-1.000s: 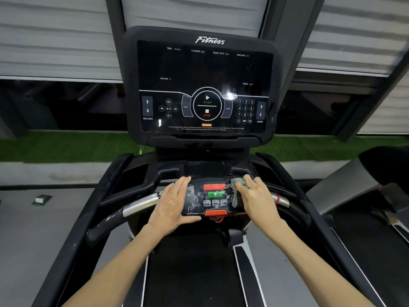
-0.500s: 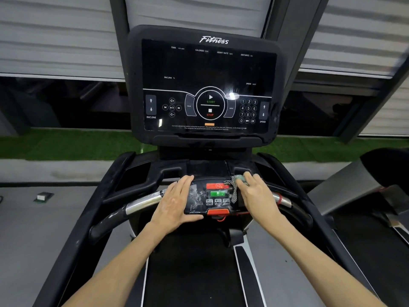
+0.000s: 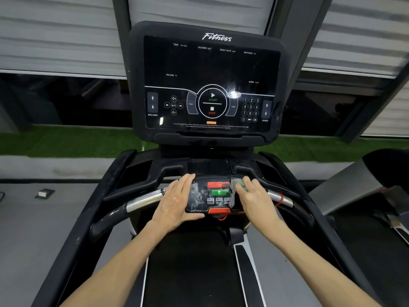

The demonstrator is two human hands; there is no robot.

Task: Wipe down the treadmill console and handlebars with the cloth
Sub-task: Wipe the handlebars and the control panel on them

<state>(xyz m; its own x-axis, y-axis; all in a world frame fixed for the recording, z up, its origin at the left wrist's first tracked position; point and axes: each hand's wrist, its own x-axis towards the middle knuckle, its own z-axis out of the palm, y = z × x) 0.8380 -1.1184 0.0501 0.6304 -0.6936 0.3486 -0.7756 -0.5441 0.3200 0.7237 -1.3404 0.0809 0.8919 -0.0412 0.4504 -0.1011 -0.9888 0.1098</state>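
Observation:
The black treadmill console screen (image 3: 210,83) stands upright in front of me. Below it a small control panel (image 3: 213,197) with red and green buttons sits at the middle of the handlebar (image 3: 143,200). My left hand (image 3: 174,203) lies flat on the panel's left end, thumb under its front edge. My right hand (image 3: 254,200) presses a small grey-green cloth (image 3: 236,185) onto the panel's right end. Most of the cloth is hidden under my fingers and looks blurred.
The black running belt (image 3: 190,273) runs below my arms between grey side rails. A second treadmill (image 3: 376,187) stands to the right. Green turf (image 3: 66,142) and dark windows lie beyond the console. A small box (image 3: 44,193) sits on the grey floor at left.
My right hand has slid slightly along the right end of the panel with the cloth, which now looks blurred. My left hand has stayed in place.

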